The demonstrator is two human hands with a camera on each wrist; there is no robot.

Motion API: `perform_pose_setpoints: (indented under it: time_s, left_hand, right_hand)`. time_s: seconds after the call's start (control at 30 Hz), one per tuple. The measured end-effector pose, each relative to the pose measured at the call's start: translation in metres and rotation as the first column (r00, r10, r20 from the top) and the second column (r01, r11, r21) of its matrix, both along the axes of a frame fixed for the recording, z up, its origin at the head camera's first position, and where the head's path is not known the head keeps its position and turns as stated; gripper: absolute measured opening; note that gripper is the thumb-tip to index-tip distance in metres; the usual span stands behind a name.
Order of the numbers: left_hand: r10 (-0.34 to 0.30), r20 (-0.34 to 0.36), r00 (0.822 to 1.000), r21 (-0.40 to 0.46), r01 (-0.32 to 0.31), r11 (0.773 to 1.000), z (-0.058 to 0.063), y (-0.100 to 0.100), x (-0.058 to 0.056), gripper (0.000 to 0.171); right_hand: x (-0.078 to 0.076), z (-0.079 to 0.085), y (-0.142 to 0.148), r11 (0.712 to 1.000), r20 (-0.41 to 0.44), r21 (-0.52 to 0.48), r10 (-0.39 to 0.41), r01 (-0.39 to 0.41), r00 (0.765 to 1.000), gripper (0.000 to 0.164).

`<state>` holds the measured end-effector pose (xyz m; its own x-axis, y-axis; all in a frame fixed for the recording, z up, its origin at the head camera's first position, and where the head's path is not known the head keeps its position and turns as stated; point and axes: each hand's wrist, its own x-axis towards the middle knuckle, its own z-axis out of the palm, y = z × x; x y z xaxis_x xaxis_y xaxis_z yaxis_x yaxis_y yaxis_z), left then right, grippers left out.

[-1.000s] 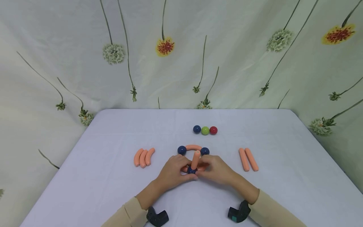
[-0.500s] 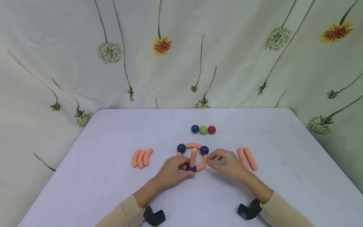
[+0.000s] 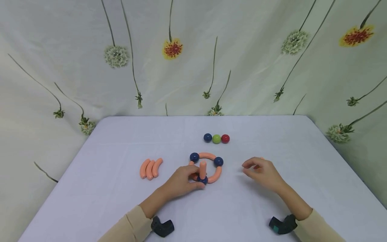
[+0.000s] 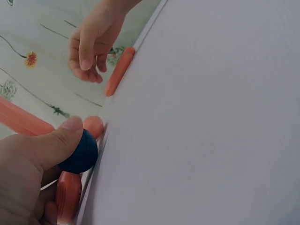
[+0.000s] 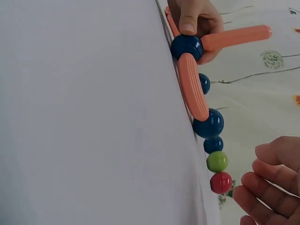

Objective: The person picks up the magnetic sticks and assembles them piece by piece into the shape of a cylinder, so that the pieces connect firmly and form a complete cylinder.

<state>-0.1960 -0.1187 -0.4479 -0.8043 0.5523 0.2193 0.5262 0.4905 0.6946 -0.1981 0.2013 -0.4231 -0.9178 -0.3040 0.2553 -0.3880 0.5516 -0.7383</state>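
Note:
A ring of curved orange rods (image 3: pixel 215 176) and blue balls lies mid-table. At its near side a straight orange rod (image 3: pixel 203 169) stands up from a blue ball (image 3: pixel 202 180). My left hand (image 3: pixel 180 181) pinches that ball, its thumb pressed on the ball's near side in the left wrist view. Two other blue balls, one at the left (image 3: pixel 194 157) and one at the right (image 3: pixel 218 161), join the ring's far parts. My right hand (image 3: pixel 263 172) is away to the right with loosely bent fingers and holds nothing. It hides most of the loose straight orange rods (image 4: pixel 120 72).
Three loose curved orange rods (image 3: pixel 150 169) lie side by side at the left. Beyond the ring sit a blue ball (image 3: pixel 207 137), a green ball (image 3: pixel 216 138) and a red ball (image 3: pixel 225 138) in a row. A flowered cloth (image 3: pixel 251 60) hangs behind the white table (image 3: pixel 121 134).
My right hand has let go of the ring and moved right, over the loose straight rods. My left hand stays on the near blue ball, which has shifted slightly left with its upright rod.

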Motion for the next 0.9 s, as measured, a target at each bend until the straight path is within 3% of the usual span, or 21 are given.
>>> perform_pose_setpoints:
  time_s: [0.1, 0.2, 0.43, 0.9]
  left_hand:
    - [-0.029, 0.041, 0.999, 0.026, 0.027, 0.999, 0.000, -0.003, -0.004, 0.030]
    - [-0.053, 0.068, 0.996, 0.043, 0.051, 0.998, 0.000, -0.006, -0.008, 0.031]
    - [-0.121, 0.113, 0.986, 0.052, 0.116, 0.992, 0.004, -0.011, -0.016, 0.027]
    - [-0.166, 0.187, 0.968, 0.072, 0.155, 0.985, 0.010, -0.013, -0.025, 0.021]
  right_hand:
    - [0.002, 0.000, 0.012, 0.998, 0.055, -0.060, -0.026, 0.029, 0.998, 0.011]
    - [0.004, -0.001, 0.022, 0.995, 0.048, -0.085, -0.055, 0.059, 0.997, 0.012]
    - [0.001, -0.003, 0.039, 0.992, -0.064, 0.007, -0.122, 0.122, 0.991, 0.013]
    - [-0.005, -0.007, 0.053, 0.960, -0.007, 0.084, -0.269, 0.269, 0.963, 0.021]
